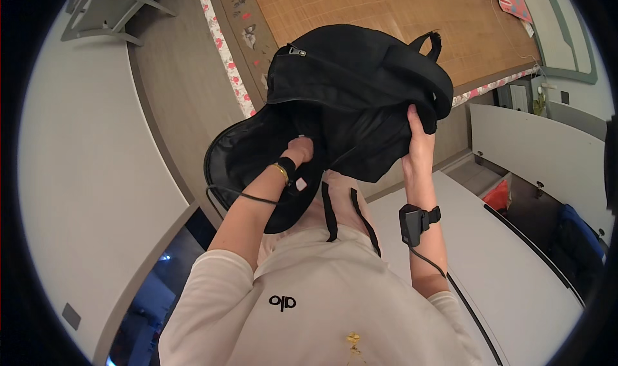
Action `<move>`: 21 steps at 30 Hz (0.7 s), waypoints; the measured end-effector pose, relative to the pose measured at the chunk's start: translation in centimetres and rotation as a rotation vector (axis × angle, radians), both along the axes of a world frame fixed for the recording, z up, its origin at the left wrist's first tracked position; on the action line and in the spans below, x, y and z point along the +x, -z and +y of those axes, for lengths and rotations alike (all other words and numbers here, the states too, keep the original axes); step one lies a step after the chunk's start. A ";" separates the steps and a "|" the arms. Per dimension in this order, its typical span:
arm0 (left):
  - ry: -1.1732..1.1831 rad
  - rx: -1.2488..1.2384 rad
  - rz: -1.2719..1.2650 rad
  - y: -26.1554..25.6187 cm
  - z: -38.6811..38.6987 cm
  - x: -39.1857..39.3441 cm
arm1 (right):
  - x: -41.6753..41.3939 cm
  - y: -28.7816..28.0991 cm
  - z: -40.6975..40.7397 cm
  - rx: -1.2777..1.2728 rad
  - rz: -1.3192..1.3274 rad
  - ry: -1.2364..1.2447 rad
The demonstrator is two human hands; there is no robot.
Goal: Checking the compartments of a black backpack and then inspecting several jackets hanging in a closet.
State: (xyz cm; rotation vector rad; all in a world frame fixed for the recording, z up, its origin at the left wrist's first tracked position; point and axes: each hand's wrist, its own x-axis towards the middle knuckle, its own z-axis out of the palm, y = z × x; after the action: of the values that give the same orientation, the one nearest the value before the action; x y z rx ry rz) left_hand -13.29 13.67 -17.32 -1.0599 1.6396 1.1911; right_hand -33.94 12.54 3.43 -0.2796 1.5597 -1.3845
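Note:
A black backpack (338, 76) hangs unzipped in front of me, its front panel (241, 144) folded down to the left. My right hand (419, 139) grips the bag's right edge below a shoulder strap, thumb on the near side and fingers hidden behind. Inside the opening, my left hand (301, 148) is curled against the dark lining. Its fingertips are out of sight, so I cannot tell whether it holds anything. A small pale patch (301, 184) shows on the bag beside my left wrist. One zipper pull (297, 51) lies near the bag's top left.
Beyond the bag is a bed with a woven mat (314, 8) and floral edging (224, 52). A grey chair (111, 13) stands at upper left. At right, an open cabinet holds red (497, 197) and blue (582, 231) items beside a white panel (512, 264). Cables trail from both wrists.

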 end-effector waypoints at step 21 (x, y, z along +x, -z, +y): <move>-0.178 -0.190 -0.014 2.2 -0.2 1.7 | 1.2 0.0 0.7 0.011 0.059 -0.015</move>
State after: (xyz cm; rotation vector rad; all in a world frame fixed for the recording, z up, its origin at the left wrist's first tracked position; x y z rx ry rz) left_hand -11.62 13.45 -19.50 -1.3544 1.7016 1.1536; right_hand -32.76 13.20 3.44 -0.3278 1.6101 -1.3663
